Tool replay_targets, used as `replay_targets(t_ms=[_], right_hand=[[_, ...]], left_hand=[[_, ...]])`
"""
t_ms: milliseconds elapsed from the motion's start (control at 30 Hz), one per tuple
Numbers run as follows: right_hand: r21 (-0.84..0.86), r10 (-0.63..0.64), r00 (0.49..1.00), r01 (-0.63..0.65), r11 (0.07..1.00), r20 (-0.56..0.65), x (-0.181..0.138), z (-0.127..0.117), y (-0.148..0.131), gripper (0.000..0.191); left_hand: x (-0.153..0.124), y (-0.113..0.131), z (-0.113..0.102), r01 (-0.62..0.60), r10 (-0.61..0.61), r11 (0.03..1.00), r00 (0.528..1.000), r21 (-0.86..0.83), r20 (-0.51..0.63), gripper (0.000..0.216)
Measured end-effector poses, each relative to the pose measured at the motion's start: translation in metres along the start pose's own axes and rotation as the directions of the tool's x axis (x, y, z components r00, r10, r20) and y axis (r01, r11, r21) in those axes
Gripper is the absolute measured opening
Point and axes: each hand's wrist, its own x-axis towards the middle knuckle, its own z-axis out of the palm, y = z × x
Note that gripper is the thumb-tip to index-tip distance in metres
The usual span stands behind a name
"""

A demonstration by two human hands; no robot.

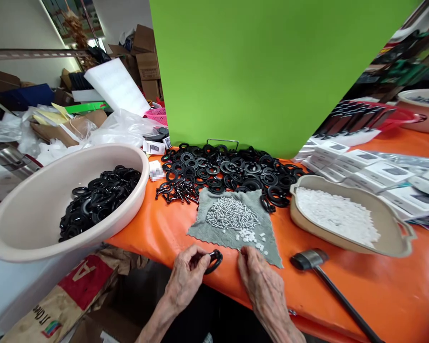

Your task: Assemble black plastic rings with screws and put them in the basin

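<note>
Black ring, pinched on its left side between the thumb and fingers of the left hand, is above the orange tabletop's near edge, its long axis slanting from lower left to upper right. Beyond it, the right hand's fingertips press together at the grey cloth's near edge; whether they grip anything cannot be told.

- Between the black ring in the left fingers and the right fingers: a narrow passable gap over orange cover.
- Ahead: low pin pile, ring heap, then green board blocking.
- Right of right fingers: passable strip, then mallet.
- Far left: basin rim.
</note>
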Motion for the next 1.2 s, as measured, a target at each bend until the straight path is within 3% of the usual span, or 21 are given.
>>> replay_targets(t_ms=[100,200,367,500,567,767,833,1033,1200], right_hand=[[0.123,-0.021,0.999,0.014,0.992,0.050,-0.001,-0.014,-0.007,0.036],[0.379,-0.007,0.990,-0.048,0.924,0.144,-0.013,-0.023,-0.022,0.036],[0.689,0.109,0.941,-0.311,0.655,0.321,-0.038,-0.009,-0.035,0.045],[0.792,0.126,0.924,-0.374,0.483,0.360,-0.047,0.002,-0.040,0.048],[0.790,0.128,0.924,-0.376,0.485,0.361,-0.046,-0.002,-0.040,0.048],[0.685,-0.033,0.886,-0.333,0.649,0.462,-0.030,-0.034,-0.029,0.051],[0.670,-0.038,0.894,-0.307,0.676,0.447,-0.030,-0.036,-0.029,0.052],[0.647,0.091,0.963,-0.240,0.724,0.256,-0.042,-0.021,-0.041,0.049],[0.679,0.064,0.955,-0.252,0.690,0.289,-0.045,-0.021,-0.039,0.047]], left_hand=[[-0.006,0.007,0.003,0.025,-0.024,0.995,1.000,-0.101,0.008,0.025],[-0.013,0.009,0.008,0.006,-0.007,0.991,1.000,-0.132,-0.009,0.026],[-0.025,0.009,0.015,0.026,-0.038,0.989,0.996,-0.143,-0.078,0.028],[-0.031,0.007,0.016,0.087,-0.101,0.983,0.992,-0.161,-0.081,0.027],[-0.033,0.006,0.014,0.095,-0.106,0.982,0.992,-0.162,-0.061,0.026],[-0.036,0.010,0.002,0.022,-0.017,0.992,0.999,-0.127,0.044,0.020],[-0.037,0.011,0.004,-0.009,0.012,0.995,1.000,-0.102,0.029,0.020],[-0.044,-0.001,0.022,-0.137,0.133,0.990,0.985,-0.030,-0.108,0.020],[-0.048,-0.005,0.023,-0.185,0.185,0.983,0.977,0.008,-0.104,0.018]])
